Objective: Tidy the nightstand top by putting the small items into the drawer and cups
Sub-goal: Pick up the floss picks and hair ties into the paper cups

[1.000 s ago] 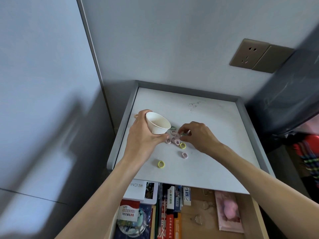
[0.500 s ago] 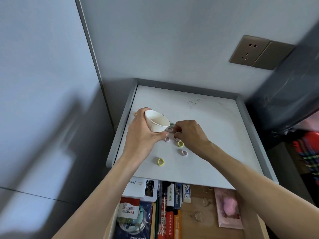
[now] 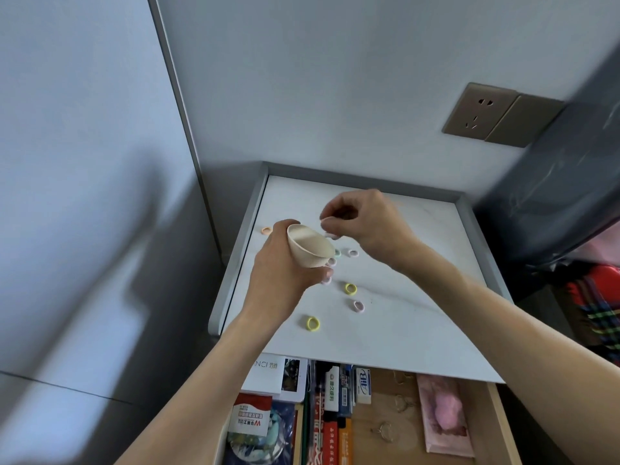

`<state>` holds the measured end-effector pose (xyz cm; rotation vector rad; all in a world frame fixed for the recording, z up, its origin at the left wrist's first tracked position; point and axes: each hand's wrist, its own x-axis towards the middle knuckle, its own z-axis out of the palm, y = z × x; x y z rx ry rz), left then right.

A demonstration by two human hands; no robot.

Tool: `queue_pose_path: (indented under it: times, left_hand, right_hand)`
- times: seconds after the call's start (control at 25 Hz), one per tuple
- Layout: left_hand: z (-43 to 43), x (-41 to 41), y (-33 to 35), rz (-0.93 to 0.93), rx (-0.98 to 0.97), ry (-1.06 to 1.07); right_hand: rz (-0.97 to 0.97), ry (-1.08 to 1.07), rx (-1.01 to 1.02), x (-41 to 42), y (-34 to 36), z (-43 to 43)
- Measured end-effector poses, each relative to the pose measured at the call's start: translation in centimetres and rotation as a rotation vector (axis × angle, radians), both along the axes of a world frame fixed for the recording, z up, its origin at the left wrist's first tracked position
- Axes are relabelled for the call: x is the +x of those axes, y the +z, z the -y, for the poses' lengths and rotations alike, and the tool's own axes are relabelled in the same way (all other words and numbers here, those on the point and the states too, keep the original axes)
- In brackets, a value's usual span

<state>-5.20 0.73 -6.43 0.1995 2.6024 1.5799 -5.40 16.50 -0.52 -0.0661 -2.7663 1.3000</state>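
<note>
My left hand grips a small cream paper cup, tilted with its mouth facing up and right, lifted above the white nightstand top. My right hand hovers just above and right of the cup's rim, its fingertips pinching small pale hair ties. Several little hair ties lie loose on the top: two yellow ones, a pink one, a white one, a green one and an orange one at the far left.
The drawer below the front edge stands open, filled with books, boxes, an eraser, rings and a pink packet. A wall socket is on the wall behind. A dark headboard and a red plaid cloth are to the right.
My right hand has risen from the cluster of ties on the top to above the cup's rim with ties pinched. The left hand has lifted and tilted the cup.
</note>
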Motion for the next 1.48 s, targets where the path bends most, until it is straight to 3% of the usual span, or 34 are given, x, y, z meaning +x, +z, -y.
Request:
queue_pose_path:
  times: [0.16, 0.36, 0.48, 0.56, 0.8, 1.0, 1.08, 1.2, 1.28, 1.48]
  left_hand:
    - [0.0, -0.1, 0.2, 0.001, 0.005, -0.019]
    - [0.9, 0.1, -0.2, -0.017, 0.071, -0.018]
    - [1.6, 0.1, -0.1, -0.025, 0.128, 0.005]
    - [2.0, -0.1, 0.1, -0.002, 0.14, 0.015]
    - [2.6, -0.4, 0.2, 0.022, 0.137, 0.043]
    - [2.7, -0.4, 0.2, 0.037, 0.133, 0.033]
    - [2.6, -0.2, 0.4, 0.034, 0.133, 0.018]
    - [2.4, -0.1, 0.6, 0.036, 0.128, 0.02]
    - [2.1, -0.2, 0.8, 0.063, 0.106, 0.024]
    - [2.1, -0.2, 1.3, 0.094, 0.093, 0.029]
  right_hand:
    - [0.058, 0.186, 0.018, 0.6, -0.9, 1.9]
    - [-0.035, -0.061, 0.083, 0.4, -2.4, -2.3]
    - [0.195, -0.135, 0.305, -0.1, -5.8, -4.8]
    - [0.276, -0.114, 0.337, -0.3, -7.9, -4.7]
    - [0.107, -0.08, 0.287, -1.4, -10.2, -1.8]
    - [0.157, -0.057, 0.381, -1.6, -9.5, -2.0]
    - [0.143, -0.082, 0.335, -1.5, -8.3, -2.0]
    - [-0.001, -0.148, 0.03, -1.3, -4.2, -1.2]
    - [-0.076, -0.074, -0.082, -1.3, -1.4, 0.3]
    - [0.036, 0.261, 0.066, -1.0, -0.2, 3.6]
